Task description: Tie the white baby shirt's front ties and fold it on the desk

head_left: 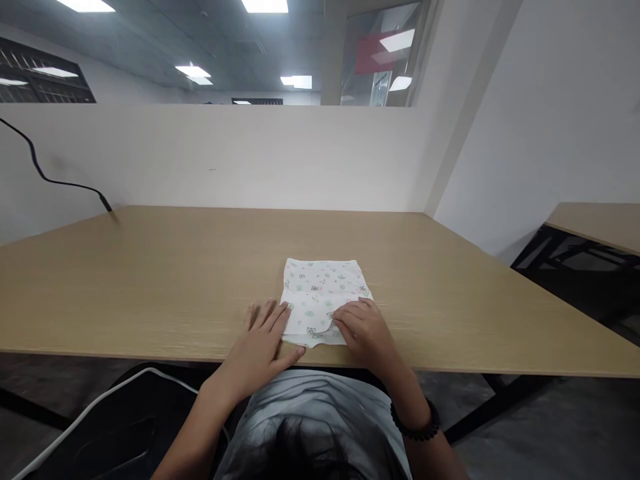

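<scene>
And we're up on the person's head, looking forward and down past their hair (310, 453), over the near edge of the worktop (150, 280)! Close in on the left hand (260, 340), the right hand (363, 330) and the folded white cloth (320, 287), with the wide view reaching the white partition (215, 160) beyond the far edge.

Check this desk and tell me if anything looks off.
The white printed cloth looks uneven: its near edge sticks out in a crooked flap between the left hand and right hand. A black cable also droops loosely down the partition to the far corner of the desk.
</scene>
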Tool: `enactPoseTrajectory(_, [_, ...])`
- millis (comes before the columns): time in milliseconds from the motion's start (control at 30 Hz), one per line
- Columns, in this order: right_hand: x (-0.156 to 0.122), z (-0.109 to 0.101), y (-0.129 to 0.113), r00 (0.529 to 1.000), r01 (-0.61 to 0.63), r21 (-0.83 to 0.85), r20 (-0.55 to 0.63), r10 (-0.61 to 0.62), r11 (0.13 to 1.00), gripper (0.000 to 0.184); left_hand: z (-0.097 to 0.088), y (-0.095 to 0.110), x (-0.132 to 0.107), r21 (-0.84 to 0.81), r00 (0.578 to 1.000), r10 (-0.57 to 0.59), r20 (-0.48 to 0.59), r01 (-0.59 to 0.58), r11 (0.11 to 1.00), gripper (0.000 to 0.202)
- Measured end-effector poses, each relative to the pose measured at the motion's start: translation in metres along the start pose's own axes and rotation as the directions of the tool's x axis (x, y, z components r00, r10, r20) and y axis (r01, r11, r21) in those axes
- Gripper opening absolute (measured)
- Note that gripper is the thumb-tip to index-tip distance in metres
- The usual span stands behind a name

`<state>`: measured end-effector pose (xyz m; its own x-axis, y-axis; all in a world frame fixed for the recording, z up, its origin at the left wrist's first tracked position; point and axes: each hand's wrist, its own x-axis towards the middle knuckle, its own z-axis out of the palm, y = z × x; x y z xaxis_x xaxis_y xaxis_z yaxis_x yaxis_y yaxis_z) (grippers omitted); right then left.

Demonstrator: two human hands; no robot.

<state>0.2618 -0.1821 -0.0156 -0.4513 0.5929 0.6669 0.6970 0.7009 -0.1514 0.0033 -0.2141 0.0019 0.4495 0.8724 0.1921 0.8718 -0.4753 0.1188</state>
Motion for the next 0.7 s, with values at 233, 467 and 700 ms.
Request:
enactPoseTrajectory(233, [-0.001, -0.003, -0.004, 0.998, -0.013, 0.060, -0.063, 0.017, 0.998, 0.018, -0.006, 0.005, 0.027, -0.046, 0.999, 0.012, 0.035, -0.010, 0.999, 0.088])
enactPoseTrajectory(467, [-0.012, -0.013, -0.005, 0.986, -0.127, 0.081, 0.120, 0.117, 0.989, 0.020, -0.002, 0.008, 0.031, -0.102, 0.985, -0.069, 0.161, 0.086, 0.991, 0.096])
enactPoseTrajectory(700, [-0.021, -0.010, 0.006, 0.955, -0.249, 0.012, 0.168, 0.244, 0.968, 0.038, -0.010, -0.001, 0.021, -0.125, 0.992, 0.004, 0.129, 0.012, 0.992, 0.093])
